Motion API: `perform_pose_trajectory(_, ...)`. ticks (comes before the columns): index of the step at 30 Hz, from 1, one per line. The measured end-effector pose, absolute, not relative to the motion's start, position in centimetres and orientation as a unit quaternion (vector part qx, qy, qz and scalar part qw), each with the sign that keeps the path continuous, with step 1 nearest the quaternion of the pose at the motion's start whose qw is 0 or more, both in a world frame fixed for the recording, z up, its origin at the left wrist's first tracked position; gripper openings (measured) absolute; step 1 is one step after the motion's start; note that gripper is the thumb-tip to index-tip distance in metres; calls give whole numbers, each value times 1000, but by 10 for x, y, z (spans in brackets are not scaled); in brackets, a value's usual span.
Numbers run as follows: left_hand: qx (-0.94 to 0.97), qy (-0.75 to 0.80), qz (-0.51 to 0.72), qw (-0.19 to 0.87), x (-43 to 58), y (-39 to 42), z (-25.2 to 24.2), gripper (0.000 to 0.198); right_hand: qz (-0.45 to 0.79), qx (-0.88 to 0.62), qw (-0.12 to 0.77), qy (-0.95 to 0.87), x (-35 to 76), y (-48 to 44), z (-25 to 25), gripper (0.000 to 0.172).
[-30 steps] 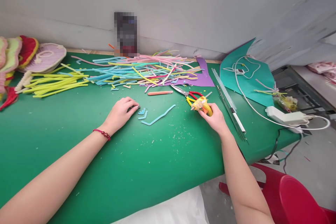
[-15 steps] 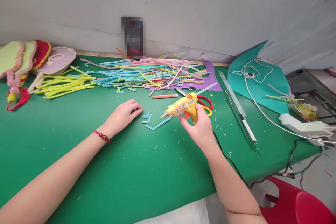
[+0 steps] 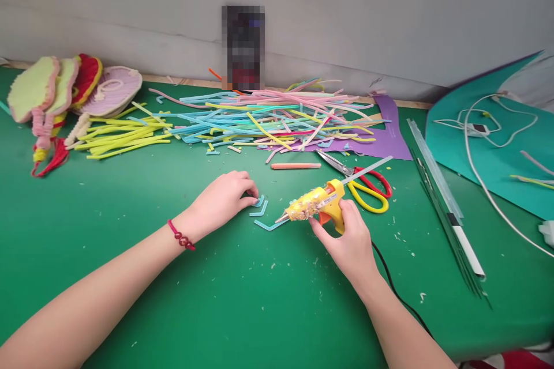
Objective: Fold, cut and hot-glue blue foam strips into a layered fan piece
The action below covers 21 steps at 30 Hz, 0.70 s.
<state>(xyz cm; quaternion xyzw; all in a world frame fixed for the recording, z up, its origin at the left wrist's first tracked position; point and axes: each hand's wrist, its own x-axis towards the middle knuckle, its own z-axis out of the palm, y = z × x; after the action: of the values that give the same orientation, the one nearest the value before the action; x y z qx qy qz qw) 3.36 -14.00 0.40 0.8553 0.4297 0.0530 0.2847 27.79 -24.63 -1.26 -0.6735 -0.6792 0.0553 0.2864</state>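
My right hand [image 3: 348, 242] grips a yellow hot glue gun [image 3: 314, 202], a finger by its orange trigger and a clear glue stick out of its back. Its nozzle points left, over the right end of a long bent light-blue pipe cleaner [image 3: 269, 227] on the table. My left hand [image 3: 231, 199], with a red beaded bracelet [image 3: 182, 238], has thumb and fingertips closed on a small light-blue pipe cleaner piece [image 3: 259, 202], partly hidden by the fingers. Close beside it lies another bent blue piece [image 3: 264, 209].
Pipe cleaners in mixed colours [image 3: 242, 121] lie heaped at the back, yellow-green ones [image 3: 125, 138] to their left. Behind the glue gun are scissors [image 3: 367, 202] and an orange stick [image 3: 295, 166]. Fan-shaped crafts [image 3: 32, 89] sit far left; thin rods [image 3: 450, 213] and a teal sheet [image 3: 511, 150] right.
My left hand has moved in onto the small blue piece. The glue gun has come down toward the long bent piece, uncovering more of the scissors. The view has shifted.
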Motion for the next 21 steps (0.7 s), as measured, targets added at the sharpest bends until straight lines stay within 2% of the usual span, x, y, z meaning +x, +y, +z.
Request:
perform_pose_trajectory(10, 836, 454, 13, 307, 39, -143, 13, 17, 46, -659, 293, -691, 279, -247, -14, 27)
perform_pose_trajectory(21, 861, 405, 9, 307, 29, -137, 13, 14, 45, -664, 292, -687, 280, -247, -14, 27)
